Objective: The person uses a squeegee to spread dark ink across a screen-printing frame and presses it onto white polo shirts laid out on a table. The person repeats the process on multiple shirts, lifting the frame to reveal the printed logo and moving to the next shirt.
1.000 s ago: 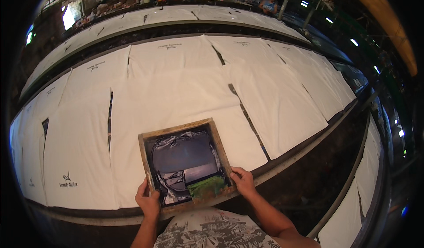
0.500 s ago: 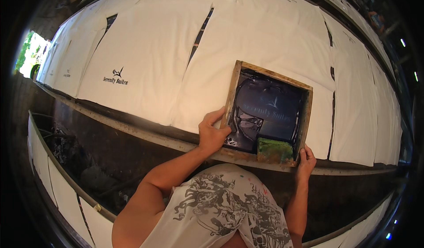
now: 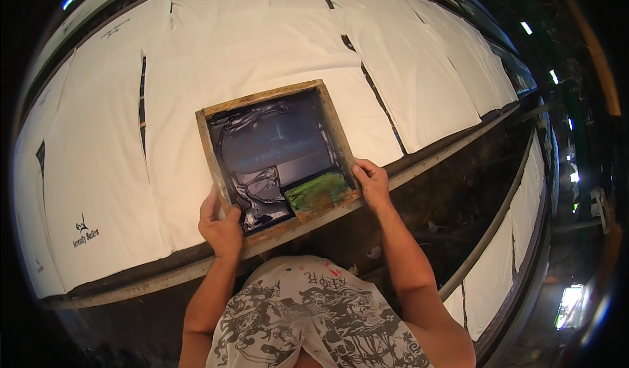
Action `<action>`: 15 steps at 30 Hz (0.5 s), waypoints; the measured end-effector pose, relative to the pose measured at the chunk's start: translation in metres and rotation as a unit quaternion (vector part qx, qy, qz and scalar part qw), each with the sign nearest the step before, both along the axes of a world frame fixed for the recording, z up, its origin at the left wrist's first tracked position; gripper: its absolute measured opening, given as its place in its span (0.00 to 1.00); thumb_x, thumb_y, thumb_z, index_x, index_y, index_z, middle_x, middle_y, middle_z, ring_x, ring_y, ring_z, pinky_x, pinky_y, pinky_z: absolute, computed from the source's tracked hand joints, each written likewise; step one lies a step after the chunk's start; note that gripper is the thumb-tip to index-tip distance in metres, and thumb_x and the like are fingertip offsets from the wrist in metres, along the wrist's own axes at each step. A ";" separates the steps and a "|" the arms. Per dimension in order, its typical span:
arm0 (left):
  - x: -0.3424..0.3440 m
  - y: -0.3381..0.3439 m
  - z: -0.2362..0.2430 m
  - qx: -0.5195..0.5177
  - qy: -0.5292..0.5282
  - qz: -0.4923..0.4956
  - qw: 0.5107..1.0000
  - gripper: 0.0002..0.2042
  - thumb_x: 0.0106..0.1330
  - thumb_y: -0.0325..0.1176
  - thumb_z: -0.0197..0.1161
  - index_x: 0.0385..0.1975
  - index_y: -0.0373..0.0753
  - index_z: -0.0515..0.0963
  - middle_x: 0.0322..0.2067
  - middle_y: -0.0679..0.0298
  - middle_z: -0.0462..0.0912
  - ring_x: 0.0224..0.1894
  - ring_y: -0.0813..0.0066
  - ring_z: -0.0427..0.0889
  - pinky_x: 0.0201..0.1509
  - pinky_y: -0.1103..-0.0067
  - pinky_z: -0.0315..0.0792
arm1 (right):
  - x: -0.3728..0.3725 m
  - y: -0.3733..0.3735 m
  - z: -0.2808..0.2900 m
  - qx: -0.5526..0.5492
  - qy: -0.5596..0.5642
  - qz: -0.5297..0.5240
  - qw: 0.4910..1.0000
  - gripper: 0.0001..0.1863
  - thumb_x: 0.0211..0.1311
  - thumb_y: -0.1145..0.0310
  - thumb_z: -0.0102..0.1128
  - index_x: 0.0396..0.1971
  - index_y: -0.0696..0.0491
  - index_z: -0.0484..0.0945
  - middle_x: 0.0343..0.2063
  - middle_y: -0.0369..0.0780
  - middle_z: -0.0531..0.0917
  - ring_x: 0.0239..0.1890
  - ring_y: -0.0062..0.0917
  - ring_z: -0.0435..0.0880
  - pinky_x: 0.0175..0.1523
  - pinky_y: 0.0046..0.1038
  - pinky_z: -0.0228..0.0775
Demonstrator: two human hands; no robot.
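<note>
- We see a square wooden-framed printing screen (image 3: 278,158) with a dark, ink-smeared mesh, lying flat on a white fabric panel (image 3: 249,53) near the front edge of the long printing table (image 3: 452,142).
- Our left hand (image 3: 221,227) grips the frame's near-left corner, thumb over the top of the wood and the fingers wrapped down its outer side.
- Our right hand (image 3: 371,183) clasps the near-right corner, fingers curled over the rail.
- A green-stained patch (image 3: 319,193) sits inside the frame at its near-right corner, just beside the right hand.
- A small black printed mark (image 3: 85,230), a little figure over a line of lettering, sits low on the white panel to the left, well apart from the screen.
- Fainter dark marks (image 3: 114,30) show on far panels; they are too small to make out.
- Pale lettering on the mesh is blurred by ink.
- A patterned grey-and-white cloth (image 3: 308,322) covers the lower middle and hides what is below.
- The table's ends are cut off by the dark rim.
</note>
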State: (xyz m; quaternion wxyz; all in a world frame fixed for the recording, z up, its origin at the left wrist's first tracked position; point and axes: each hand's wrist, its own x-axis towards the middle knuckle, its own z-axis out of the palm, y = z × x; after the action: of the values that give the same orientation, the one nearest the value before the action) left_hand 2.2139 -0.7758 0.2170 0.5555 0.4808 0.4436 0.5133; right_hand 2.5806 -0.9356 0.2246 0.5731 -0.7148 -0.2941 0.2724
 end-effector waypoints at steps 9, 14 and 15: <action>-0.002 0.005 0.002 0.019 0.082 -0.013 0.996 0.36 0.61 0.19 0.71 0.75 0.22 0.78 0.69 0.46 0.86 0.70 0.58 0.86 0.80 0.66 0.74 | 0.002 0.003 -0.010 -0.068 -0.137 -0.008 0.988 0.19 0.77 0.62 0.74 0.57 0.60 0.92 0.44 0.44 0.96 0.45 0.24 0.92 0.55 0.31 0.84; 0.000 0.008 0.004 0.004 0.045 -0.001 0.999 0.37 0.61 0.10 0.62 0.77 0.17 0.74 0.70 0.43 0.84 0.70 0.57 0.86 0.79 0.69 0.75 | -0.003 0.010 0.000 -0.029 -0.101 0.006 0.994 0.17 0.80 0.63 0.71 0.56 0.61 0.91 0.46 0.46 0.96 0.46 0.28 0.93 0.55 0.32 0.83; 0.000 0.009 0.000 0.010 0.048 -0.001 0.999 0.37 0.61 0.10 0.62 0.77 0.17 0.74 0.71 0.43 0.84 0.70 0.57 0.86 0.79 0.70 0.74 | -0.004 0.008 0.002 -0.032 -0.098 0.005 0.995 0.17 0.80 0.63 0.71 0.56 0.61 0.91 0.46 0.47 0.96 0.46 0.28 0.93 0.55 0.32 0.83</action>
State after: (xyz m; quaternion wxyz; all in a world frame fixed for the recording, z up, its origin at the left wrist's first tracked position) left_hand 2.2135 -0.7669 0.2167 0.5294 0.5111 0.4637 0.4934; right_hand 2.5767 -0.9273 0.2264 0.5168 -0.7547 -0.3434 0.2132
